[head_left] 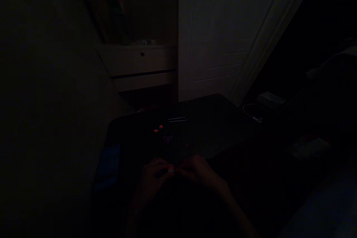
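Observation:
The room is very dark. My left hand (153,177) and my right hand (199,173) meet over the near edge of a dark table (217,126), fingers pinched together. Between the fingertips is a tiny orange-red piece (170,170); both hands seem to grip it, though the dark hides the details. Two more small orange-red pieces (158,129) lie on the table beyond the hands. A thin pale rod-like thing (177,119) rests farther back on the tabletop.
A pale drawer unit (139,65) stands against the wall behind the table, beside a white door (223,33). A blue thing (107,165) sits at the table's left edge. A white cable (251,113) and a box (270,99) lie to the right.

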Demonstrator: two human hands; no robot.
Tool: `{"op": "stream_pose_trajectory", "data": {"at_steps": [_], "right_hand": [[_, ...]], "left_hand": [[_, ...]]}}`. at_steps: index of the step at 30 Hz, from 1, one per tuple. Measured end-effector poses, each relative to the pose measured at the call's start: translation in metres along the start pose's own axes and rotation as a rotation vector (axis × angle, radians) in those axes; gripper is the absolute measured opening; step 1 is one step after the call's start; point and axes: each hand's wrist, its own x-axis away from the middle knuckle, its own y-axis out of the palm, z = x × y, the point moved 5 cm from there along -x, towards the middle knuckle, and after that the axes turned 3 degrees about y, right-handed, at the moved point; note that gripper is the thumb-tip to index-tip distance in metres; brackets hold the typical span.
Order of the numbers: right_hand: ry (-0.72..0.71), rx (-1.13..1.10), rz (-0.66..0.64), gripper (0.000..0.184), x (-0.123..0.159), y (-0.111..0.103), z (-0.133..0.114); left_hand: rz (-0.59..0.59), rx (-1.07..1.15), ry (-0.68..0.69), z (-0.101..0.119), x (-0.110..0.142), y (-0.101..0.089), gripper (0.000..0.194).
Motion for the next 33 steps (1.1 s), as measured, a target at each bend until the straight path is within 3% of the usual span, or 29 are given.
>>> {"op": "stream_pose_trajectory", "data": {"at_steps": [8, 16, 24, 33], "right_hand": [[0.036, 0.014, 0.007, 0.028, 0.002, -0.005, 0.002], [0.014, 0.021, 0.008, 0.027, -0.006, 0.002, -0.006], [0.075, 0.050, -0.020, 0.028, -0.002, -0.007, -0.002], [0.037, 0.094, -0.004, 0.024, -0.007, -0.005, -0.006]], "left_hand": [[0.014, -0.016, 0.007, -0.001, 0.000, -0.001, 0.016], [0.007, -0.012, 0.047, 0.002, -0.001, -0.001, 0.015], [0.005, -0.024, 0.024, 0.000, 0.000, 0.000, 0.013], [0.013, -0.024, 0.031, 0.000, -0.001, 0.000, 0.015]]}}
